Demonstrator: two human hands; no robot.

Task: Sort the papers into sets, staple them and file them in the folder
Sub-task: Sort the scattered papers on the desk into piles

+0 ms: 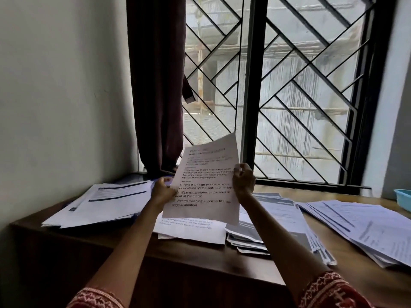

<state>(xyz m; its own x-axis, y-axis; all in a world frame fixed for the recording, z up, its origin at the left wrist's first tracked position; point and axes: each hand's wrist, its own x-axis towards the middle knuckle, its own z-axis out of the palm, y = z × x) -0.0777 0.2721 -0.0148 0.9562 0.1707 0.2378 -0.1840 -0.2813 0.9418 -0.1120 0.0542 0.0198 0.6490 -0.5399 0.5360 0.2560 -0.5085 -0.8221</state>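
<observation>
A printed sheet of paper [206, 181] is held upright above the wooden desk [66, 238], tilted slightly to the right. My left hand [163, 191] pinches its left edge. My right hand [243, 180] grips its right edge with curled fingers. Under the sheet lies a small pile of similar text pages [191, 230]. A stack of papers with dark header bars [104, 201] rests on the desk at the left, and part of a blue folder [133, 180] shows behind it.
More paper piles spread over the desk's middle right [278, 221] and far right [360, 227]. A light blue tray [403, 197] sits at the right edge. A barred window [289, 96] and a dark curtain [155, 85] stand behind the desk.
</observation>
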